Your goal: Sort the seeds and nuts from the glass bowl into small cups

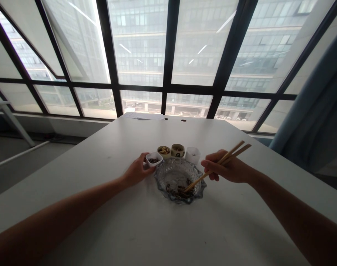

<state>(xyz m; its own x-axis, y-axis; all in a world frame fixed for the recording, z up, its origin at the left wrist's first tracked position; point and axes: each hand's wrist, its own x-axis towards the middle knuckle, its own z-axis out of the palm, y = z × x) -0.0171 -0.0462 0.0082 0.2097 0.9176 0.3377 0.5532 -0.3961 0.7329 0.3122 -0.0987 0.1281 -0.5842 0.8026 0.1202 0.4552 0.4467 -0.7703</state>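
Note:
My right hand [226,166] is closed round a pair of wooden chopsticks [205,174], their tips down among small dark pieces [182,191] in a clear scalloped glass bowl [176,170]. The dark pieces lie on the near side of the bowl; their kind is too small to tell. On the bowl's left, my left hand [139,169] grips a small white cup [154,164] with dark bits inside. Behind the bowl stand a cup of yellowish nuts [164,150], a patterned cup [178,152] with brownish contents and a white square cup [193,156] holding a few dark bits.
Everything stands on a white table [115,214]. Papers [143,116] lie at its far edge, near two dark round holes. Large windows [140,48] rise beyond it, and a blue-grey curtain [309,103] hangs on the right.

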